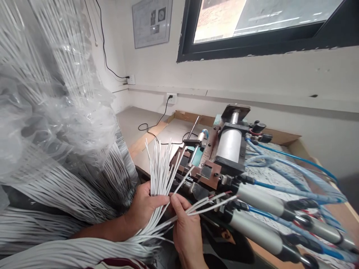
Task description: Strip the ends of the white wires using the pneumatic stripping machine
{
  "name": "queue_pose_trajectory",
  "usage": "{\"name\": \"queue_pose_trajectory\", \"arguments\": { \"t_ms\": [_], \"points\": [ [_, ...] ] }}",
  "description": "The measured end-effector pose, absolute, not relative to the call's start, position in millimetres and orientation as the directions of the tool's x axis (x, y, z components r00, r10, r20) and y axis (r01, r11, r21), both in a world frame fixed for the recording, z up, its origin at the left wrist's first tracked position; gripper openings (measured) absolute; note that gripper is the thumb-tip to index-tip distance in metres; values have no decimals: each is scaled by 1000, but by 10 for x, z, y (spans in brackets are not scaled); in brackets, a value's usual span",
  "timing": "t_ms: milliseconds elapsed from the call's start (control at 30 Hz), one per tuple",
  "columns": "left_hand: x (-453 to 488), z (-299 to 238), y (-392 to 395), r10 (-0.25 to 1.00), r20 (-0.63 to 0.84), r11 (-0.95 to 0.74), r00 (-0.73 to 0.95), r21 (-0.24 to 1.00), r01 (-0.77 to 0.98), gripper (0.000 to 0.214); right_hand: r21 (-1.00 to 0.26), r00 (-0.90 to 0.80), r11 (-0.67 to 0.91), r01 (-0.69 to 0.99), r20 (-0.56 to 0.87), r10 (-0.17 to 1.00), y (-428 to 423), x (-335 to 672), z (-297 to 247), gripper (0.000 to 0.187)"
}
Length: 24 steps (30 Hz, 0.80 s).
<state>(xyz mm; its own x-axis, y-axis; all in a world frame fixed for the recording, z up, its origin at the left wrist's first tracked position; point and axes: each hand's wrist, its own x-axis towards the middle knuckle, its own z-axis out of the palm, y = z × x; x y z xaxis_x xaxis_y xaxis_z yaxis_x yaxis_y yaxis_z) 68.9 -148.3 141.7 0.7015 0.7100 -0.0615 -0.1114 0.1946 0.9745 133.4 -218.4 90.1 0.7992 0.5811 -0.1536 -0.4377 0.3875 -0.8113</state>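
My left hand (pixel 144 207) is closed around a fanned bunch of thin white cables (pixel 160 173), whose ends point up and away from me. Just to its right, my right hand (pixel 187 228) pinches a few separate white cables (pixel 209 203) between thumb and fingers. Reddish inner wires show at some of those ends, which spread to the right. Both thumbs nearly meet at the edge of the bunch. Directly beyond my hands stands a pneumatic machine (pixel 209 170) with metal blocks; cable ends overlap its front in view.
Large bundles of white cable (pixel 70 186), partly wrapped in clear plastic (pixel 84 123), fill the left side. Silver cylinders (pixel 256 231) and blue air hoses (pixel 297 194) extend to the right. A black cord (pixel 151 130) runs from a wall socket (pixel 171 98) across the bench.
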Motion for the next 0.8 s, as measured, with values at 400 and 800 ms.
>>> {"name": "queue_pose_trajectory", "arguments": {
  "t_ms": [400, 800],
  "points": [
    [693, 1516, -1514, 757, -144, 226, 637, 973, -48, 20, -691, 820, 482, -538, -297, 490, -2187, 1365, 1021, 27],
    [683, 1399, -1490, 711, -63, 213, 701, 968, -130, 19, -664, 665, 384, -642, -233, 709, -2159, 1387, 1134, 32]
  ]
}}
